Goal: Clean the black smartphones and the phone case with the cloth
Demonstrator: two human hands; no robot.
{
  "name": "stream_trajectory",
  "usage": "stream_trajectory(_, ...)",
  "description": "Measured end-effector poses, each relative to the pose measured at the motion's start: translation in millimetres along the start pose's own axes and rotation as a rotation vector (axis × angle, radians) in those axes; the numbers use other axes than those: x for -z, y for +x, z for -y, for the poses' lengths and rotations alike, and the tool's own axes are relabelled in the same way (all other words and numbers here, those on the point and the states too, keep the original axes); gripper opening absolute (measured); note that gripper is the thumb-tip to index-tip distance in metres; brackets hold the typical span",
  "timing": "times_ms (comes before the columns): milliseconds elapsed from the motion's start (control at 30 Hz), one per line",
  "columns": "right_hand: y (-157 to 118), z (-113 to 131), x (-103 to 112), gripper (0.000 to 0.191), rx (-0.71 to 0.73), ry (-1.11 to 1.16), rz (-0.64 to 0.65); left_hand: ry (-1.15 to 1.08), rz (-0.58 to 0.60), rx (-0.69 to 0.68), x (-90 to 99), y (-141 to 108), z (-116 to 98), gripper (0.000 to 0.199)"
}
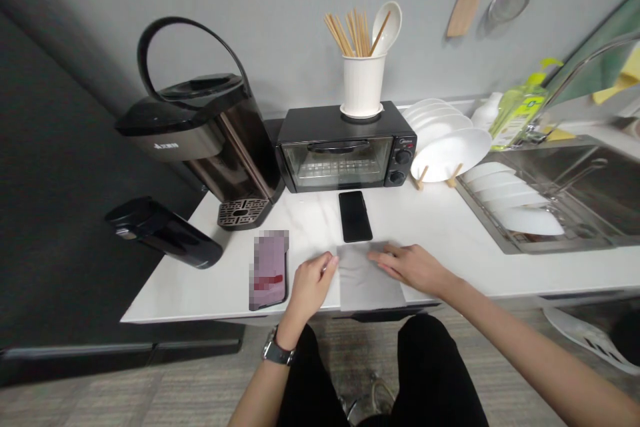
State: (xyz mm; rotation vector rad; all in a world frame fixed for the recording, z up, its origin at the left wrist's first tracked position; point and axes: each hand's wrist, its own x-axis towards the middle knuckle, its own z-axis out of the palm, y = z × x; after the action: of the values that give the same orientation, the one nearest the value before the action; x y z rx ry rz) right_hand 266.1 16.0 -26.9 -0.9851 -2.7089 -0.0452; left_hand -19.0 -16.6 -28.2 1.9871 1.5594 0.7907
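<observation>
The cloth [371, 287] lies just right of the left hand [309, 285], half curled at its edge, hold unclear. The right hand [414, 269], loosely open, touches it, probably keeping it flat; ahead lies the black phone [355, 217].

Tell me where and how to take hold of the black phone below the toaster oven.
I'd grip the black phone by its two long side edges, coming from above. It lies flat on the counter with both sides free, while its ends sit close to the toaster oven and the grey cloth.
</observation>
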Motion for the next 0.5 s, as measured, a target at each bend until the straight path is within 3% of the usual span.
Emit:
stream_trajectory(133,-1.5,1.2,1.5,0.044,0.004,-0.153,0.014,-0.021,0.000,0.022,-0.2,0.5,1.5,0.042)
stream_trajectory(300,-3.5,-1.5,0.2,0.035,0.060,-0.150,0.022,-0.042,-0.002,0.023,-0.5,0.4,1.8,0.042)
stream_trajectory(500,-6.8,-6.0,-0.4,0.039,0.005,-0.170,0.001,-0.041,-0.014,0.018,-0.4,-0.3,1.5,0.042)
